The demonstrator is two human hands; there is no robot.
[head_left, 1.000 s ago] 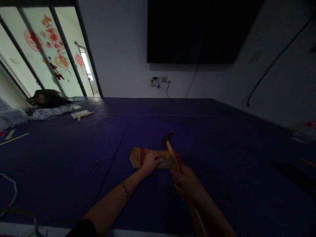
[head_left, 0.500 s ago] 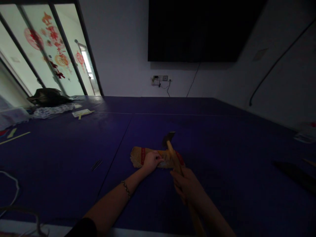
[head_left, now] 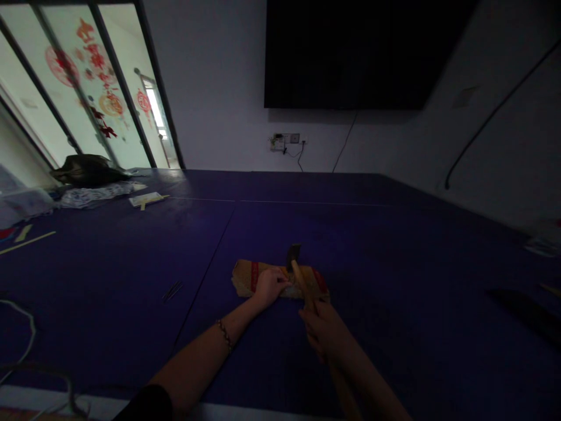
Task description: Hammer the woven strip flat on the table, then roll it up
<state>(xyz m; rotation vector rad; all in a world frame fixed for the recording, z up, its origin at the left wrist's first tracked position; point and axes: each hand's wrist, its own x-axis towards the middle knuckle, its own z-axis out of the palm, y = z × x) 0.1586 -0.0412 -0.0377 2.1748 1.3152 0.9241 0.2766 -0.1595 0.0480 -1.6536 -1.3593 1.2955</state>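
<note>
A hammer with a wooden handle (head_left: 304, 283) and a dark metal head (head_left: 293, 255) is gripped in my right hand (head_left: 326, 328), its fingers wrapped round the handle. The head hangs over a tan piece with red bands (head_left: 243, 277), which looks like folded cardboard or sacking and lies flat on the purple table (head_left: 372, 245). My left hand (head_left: 270, 286) rests on that piece, thumb and forefinger pinched together close to the hammer head. Whatever sits between those fingertips is too small to make out.
Several thin dark rods (head_left: 172, 290) lie to the left of my left arm. A pale cable (head_left: 30, 333) loops at the left edge. Farther back are a white packet (head_left: 146, 199) and a black bag (head_left: 90, 170). On the right lies a dark flat object (head_left: 521, 310).
The hammer head has come down and slightly left, closer to my left fingertips. My right hand has shifted a little with it, while my left hand stays in place.
</note>
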